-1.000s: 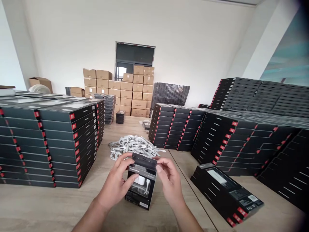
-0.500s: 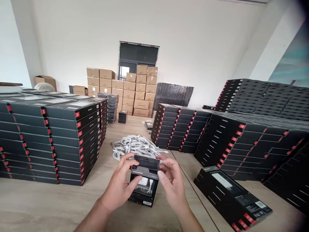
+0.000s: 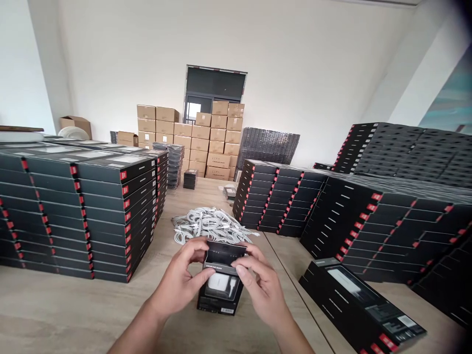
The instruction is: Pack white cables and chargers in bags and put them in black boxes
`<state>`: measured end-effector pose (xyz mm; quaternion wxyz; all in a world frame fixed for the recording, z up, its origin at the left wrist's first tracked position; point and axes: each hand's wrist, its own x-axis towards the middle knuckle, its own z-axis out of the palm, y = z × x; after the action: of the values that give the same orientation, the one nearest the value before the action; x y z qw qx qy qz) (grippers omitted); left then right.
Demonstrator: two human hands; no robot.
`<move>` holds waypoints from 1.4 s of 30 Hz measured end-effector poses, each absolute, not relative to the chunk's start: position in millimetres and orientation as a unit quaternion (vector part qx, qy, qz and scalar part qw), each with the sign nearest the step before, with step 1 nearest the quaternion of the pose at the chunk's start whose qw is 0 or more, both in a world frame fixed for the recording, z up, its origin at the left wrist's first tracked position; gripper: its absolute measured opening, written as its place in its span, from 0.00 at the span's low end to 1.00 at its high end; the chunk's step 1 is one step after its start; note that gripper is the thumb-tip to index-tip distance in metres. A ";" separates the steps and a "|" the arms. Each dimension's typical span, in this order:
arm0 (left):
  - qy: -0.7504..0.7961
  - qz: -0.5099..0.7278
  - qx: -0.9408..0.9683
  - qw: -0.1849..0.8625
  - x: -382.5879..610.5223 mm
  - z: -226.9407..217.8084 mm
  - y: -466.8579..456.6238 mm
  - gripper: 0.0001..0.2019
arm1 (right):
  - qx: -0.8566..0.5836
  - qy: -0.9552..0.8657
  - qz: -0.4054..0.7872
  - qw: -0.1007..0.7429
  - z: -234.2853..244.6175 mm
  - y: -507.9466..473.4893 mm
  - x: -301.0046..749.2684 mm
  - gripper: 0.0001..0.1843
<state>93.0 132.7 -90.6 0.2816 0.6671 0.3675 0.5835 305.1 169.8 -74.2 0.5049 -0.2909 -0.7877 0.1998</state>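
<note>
A small black product box (image 3: 221, 290) with a clear window showing a white charger stands upright on the wooden table (image 3: 73, 314). My left hand (image 3: 180, 282) grips its left side, thumb across the front. My right hand (image 3: 260, 285) holds its right side, fingers pressing on the open top flap. Just behind the box lies a heap of coiled white cables (image 3: 210, 223).
Tall stacks of flat black boxes with red tabs stand at the left (image 3: 84, 211) and right (image 3: 368, 216). A short stack (image 3: 361, 305) lies at the near right. Brown cartons (image 3: 199, 140) and black trays (image 3: 267, 145) stand by the far wall.
Both hands have pushed the top flap down toward the box, and the box has dropped slightly lower onto the table. The camera has shifted a little.
</note>
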 end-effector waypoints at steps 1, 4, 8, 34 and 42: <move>0.376 0.571 0.684 0.254 92.0 -91.6 132.7 0.11 | -0.288 -0.788 0.204 0.504 -74.1 169.4 304.7 0.09; 0.407 0.545 0.708 0.188 89.0 -92.9 132.2 0.05 | -0.286 -0.744 0.237 0.556 -77.3 170.9 303.2 0.11; 0.400 0.566 0.708 0.135 90.5 -90.9 130.5 0.05 | -0.297 -0.708 0.253 0.589 -81.8 175.4 304.1 0.05; 0.363 0.598 0.694 0.171 99.0 -85.0 123.9 0.10 | -0.264 -0.751 0.359 0.488 -66.1 172.4 312.6 0.07; 0.382 0.599 0.685 0.162 99.7 -96.9 131.9 0.12 | -0.289 -0.708 0.366 0.530 -72.7 176.2 303.7 0.08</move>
<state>99.7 131.9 -96.9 0.1618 0.6851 0.3816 0.5990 303.7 176.2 -72.7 0.5301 -0.2894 -0.7077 0.3665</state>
